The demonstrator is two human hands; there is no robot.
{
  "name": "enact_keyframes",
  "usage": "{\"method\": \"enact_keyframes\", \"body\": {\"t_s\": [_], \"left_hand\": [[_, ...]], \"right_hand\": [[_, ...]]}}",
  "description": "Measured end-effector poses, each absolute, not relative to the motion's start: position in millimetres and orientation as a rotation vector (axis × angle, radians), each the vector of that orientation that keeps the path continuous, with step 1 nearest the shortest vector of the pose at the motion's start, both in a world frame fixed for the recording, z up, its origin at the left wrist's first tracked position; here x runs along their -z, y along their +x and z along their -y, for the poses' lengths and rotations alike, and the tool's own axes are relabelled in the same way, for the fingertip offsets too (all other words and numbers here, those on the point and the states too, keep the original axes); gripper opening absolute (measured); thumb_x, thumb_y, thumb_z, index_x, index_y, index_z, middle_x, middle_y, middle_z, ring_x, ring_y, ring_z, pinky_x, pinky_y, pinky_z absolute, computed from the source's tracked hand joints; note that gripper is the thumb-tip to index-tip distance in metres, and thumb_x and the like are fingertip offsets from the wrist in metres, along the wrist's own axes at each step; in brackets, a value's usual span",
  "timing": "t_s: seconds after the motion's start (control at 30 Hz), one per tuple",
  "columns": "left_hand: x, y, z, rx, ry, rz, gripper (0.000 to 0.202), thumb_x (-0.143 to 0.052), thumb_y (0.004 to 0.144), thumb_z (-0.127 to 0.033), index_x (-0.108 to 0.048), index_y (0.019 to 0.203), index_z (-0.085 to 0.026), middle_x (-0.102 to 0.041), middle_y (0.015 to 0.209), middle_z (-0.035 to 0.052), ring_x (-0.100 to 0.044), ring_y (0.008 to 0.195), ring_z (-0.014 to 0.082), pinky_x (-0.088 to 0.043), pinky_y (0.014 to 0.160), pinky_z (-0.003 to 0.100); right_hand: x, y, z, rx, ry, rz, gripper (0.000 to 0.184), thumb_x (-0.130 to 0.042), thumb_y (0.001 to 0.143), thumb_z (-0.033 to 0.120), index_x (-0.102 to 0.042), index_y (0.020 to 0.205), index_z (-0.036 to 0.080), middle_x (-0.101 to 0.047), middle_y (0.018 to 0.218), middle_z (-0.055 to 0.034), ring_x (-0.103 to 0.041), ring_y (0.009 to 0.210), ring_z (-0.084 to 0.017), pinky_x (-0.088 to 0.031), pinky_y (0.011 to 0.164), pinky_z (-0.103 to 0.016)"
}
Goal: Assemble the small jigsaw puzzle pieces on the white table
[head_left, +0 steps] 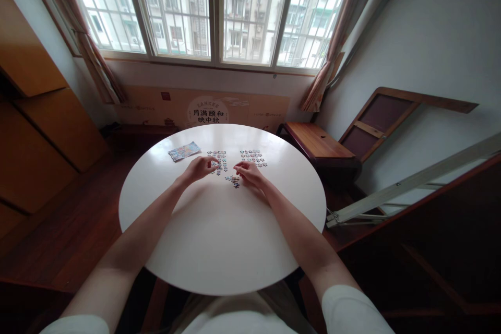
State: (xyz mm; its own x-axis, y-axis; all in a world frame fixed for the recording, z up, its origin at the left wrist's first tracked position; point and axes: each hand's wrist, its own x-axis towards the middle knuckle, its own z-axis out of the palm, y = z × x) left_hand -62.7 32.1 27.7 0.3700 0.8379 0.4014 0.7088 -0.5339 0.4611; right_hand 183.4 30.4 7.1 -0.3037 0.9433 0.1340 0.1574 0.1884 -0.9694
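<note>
From the head camera I look forward and down on a round white table [227,240] with two bare forearms reaching over it from the near side. My left hand [201,167] hangs at the near left edge of a block of jigsaw pieces [222,154], its fingers curled and its thumb near the forefinger; I cannot tell whether a piece sits between them. My right hand [249,172] is bent inward, thumb and fingertips drawn close together, and again I cannot tell whether they pinch anything. Just left of it and nearer me lies a small loose heap of pieces [236,185]. A second block of pieces [252,155], laid out in rows, lies beyond the right hand, to the right of the first block with bare tabletop between. On the far left of the table I see a colourful printed sheet [183,151], lying at a slant. Past the table's far edge stands a printed tan panel [250,109] beneath a barred window [250,15]; a wooden bench [318,140] is at far right.
</note>
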Motion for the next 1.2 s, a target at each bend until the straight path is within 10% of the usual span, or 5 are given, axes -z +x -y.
{"method": "enact_keyframes", "body": {"t_s": [0.47, 0.7, 1.2], "left_hand": [[-21.3, -60.9, -29.5, -0.946, 2.556, -1.447, 0.021, -0.063, 0.082, -0.034, -0.073, 0.096, -0.023, -0.060, 0.093, 0.0031, -0.056, 0.064, 0.0124, -0.044, 0.064, 0.025], [-6.7, -53.2, -32.8, -0.975, 2.658, -1.378, 0.016, -0.067, 0.080, -0.031, -0.074, 0.091, -0.023, -0.059, 0.105, 0.0080, -0.056, 0.098, 0.0239, -0.043, 0.093, 0.041], [-2.9, -43.2, -21.6, -0.913, 2.712, -1.279, 0.016, -0.064, 0.083, -0.034, -0.073, 0.090, -0.025, -0.062, 0.104, 0.0064, -0.054, 0.103, 0.0251, -0.041, 0.093, 0.043]], "right_hand": [[-6.5, 181.7, -30.1, -1.187, -1.050, 1.662, 0.026, -0.069, 0.071, 0.039, -0.067, 0.079, 0.015, -0.062, 0.060, -0.0019, -0.052, 0.054, -0.012, -0.040, 0.052, -0.024], [-5.1, 182.2, -30.0, -1.175, -1.043, 1.672, 0.027, -0.068, 0.072, 0.040, -0.067, 0.080, 0.014, -0.062, 0.061, -0.0020, -0.053, 0.055, -0.012, -0.041, 0.054, -0.024], [-5.9, 182.5, -30.2, -1.165, -1.039, 1.687, 0.028, -0.068, 0.072, 0.040, -0.067, 0.081, 0.014, -0.062, 0.061, -0.0015, -0.053, 0.054, -0.011, -0.040, 0.053, -0.023]]}}
